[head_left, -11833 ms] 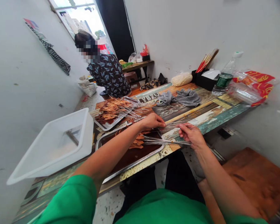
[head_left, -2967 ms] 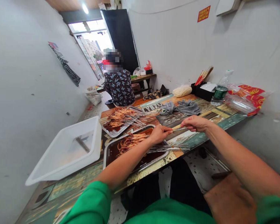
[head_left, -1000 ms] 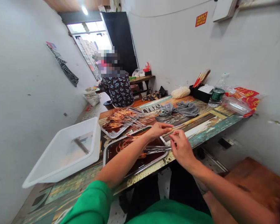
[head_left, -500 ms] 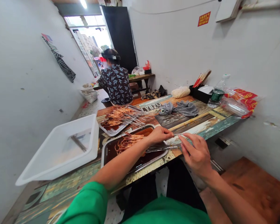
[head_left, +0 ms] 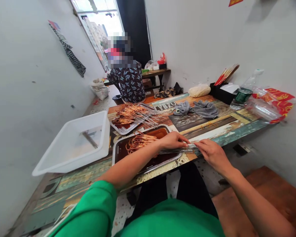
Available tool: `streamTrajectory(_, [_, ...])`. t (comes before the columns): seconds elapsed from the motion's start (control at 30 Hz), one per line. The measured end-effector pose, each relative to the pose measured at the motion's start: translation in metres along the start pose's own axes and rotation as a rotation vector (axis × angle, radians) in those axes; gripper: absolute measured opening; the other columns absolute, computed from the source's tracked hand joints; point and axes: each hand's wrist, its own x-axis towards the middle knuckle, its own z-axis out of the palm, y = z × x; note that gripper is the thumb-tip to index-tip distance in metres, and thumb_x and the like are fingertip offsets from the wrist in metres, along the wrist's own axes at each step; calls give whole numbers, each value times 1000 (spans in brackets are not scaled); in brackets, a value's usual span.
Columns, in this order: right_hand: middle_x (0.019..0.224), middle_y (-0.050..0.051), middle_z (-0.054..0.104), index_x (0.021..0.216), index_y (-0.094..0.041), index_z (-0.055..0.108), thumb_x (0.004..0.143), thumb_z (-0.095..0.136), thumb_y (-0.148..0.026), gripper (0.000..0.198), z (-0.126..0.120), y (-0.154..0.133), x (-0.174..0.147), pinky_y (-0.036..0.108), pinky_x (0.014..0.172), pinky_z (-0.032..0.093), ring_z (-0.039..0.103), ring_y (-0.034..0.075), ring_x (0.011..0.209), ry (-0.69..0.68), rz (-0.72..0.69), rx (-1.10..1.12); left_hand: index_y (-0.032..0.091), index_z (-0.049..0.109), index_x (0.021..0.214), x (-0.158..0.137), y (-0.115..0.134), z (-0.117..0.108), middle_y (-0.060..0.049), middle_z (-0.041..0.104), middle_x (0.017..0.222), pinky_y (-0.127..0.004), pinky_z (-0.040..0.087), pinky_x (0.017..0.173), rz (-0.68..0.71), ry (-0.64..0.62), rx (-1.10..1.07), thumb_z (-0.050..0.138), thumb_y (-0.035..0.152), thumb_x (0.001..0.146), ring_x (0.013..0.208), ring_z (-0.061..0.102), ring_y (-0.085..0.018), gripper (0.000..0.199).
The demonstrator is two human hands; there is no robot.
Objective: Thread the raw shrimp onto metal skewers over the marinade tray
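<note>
Reddish-brown skewered food with curly ends, looking like squid tentacles [head_left: 140, 143], lies in dark sauce in the near metal tray [head_left: 115, 152]. The bare ends of several metal skewers [head_left: 171, 151] stick out over the tray's right rim. My left hand [head_left: 175, 140] is closed above that rim, its fingertips pinching the skewers from the far side. Just to its right, my right hand [head_left: 210, 152] is closed on the skewers' tips with thumb and fingers. How many skewers each hand grips is hidden.
Behind, a second tray [head_left: 125, 130] carries a heap of similar skewers [head_left: 130, 113]. A white plastic bin [head_left: 71, 121] with metal skewers inside stands left. Grey cloths [head_left: 205, 109], a water bottle [head_left: 245, 90] and a black box [head_left: 222, 93] sit farther back. A person [head_left: 129, 80] sits beyond.
My right hand has lowered, its fingers closing from a looser pose onto the skewer ends. My left hand has come down slightly nearer the bundle. The view has tilted downward.
</note>
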Motion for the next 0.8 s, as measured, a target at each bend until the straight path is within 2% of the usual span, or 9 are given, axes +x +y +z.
streamTrajectory(0.17, [94, 8, 64, 100, -17, 65, 90, 39, -26, 30, 8, 8, 1, 28, 71, 43, 57, 17, 83, 47, 0, 10, 13, 73, 89, 4, -3, 15, -2, 69, 76, -17, 39, 64, -2, 192, 155, 54, 27, 73, 68, 57, -10, 29])
streamTrajectory(0.27, [91, 8, 66, 98, -18, 66, 88, 40, -29, 30, 13, 15, -1, 33, 73, 44, 57, 21, 84, 32, -20, -19, 12, 73, 85, 7, -5, 17, -2, 69, 73, -17, 39, 61, -34, 196, 182, 55, 27, 69, 65, 57, -10, 28])
streamTrajectory(0.37, [83, 7, 67, 97, -19, 68, 88, 41, -33, 32, 16, 21, -5, 36, 70, 45, 59, 22, 78, -51, -19, 2, 12, 73, 83, 5, -5, 15, -2, 69, 72, -17, 40, 62, -29, 130, 232, 55, 27, 70, 66, 58, -11, 27])
streamTrajectory(0.47, [83, 6, 68, 96, -21, 68, 87, 40, -37, 34, 12, 23, -4, 36, 71, 46, 60, 21, 77, -165, -27, 81, 14, 73, 85, -2, -1, 15, -4, 70, 79, -18, 43, 69, 84, 77, 359, 54, 22, 72, 73, 60, -13, 25])
streamTrajectory(0.57, [87, 6, 69, 92, -22, 70, 87, 39, -39, 36, -3, 23, 9, 34, 72, 48, 62, 21, 81, -402, -55, 187, 14, 72, 84, -12, 7, 15, -8, 70, 83, -23, 45, 75, 184, 61, 562, 48, 17, 75, 81, 61, -17, 26])
streamTrajectory(0.67, [98, 5, 69, 96, -23, 69, 86, 40, -44, 38, -19, 23, 33, 32, 77, 48, 62, 21, 88, -626, -50, 297, 17, 71, 89, -22, 12, -1, -8, 70, 88, -24, 46, 76, 136, 81, 630, 46, 16, 77, 84, 61, -17, 28])
streamTrajectory(0.73, [106, 5, 67, 103, -21, 67, 84, 43, -47, 41, -26, 26, 54, 31, 83, 46, 61, 22, 95, -648, 8, 354, 21, 70, 96, -29, 10, -25, -5, 69, 92, -22, 46, 76, 39, 134, 625, 48, 16, 78, 85, 62, -15, 29])
streamTrajectory(0.8, [106, 5, 67, 104, -20, 68, 82, 45, -49, 42, -25, 31, 77, 30, 83, 45, 61, 22, 95, -637, 26, 392, 21, 70, 95, -36, 3, -58, -6, 69, 92, -23, 45, 78, -102, 224, 670, 49, 17, 78, 85, 62, -15, 27])
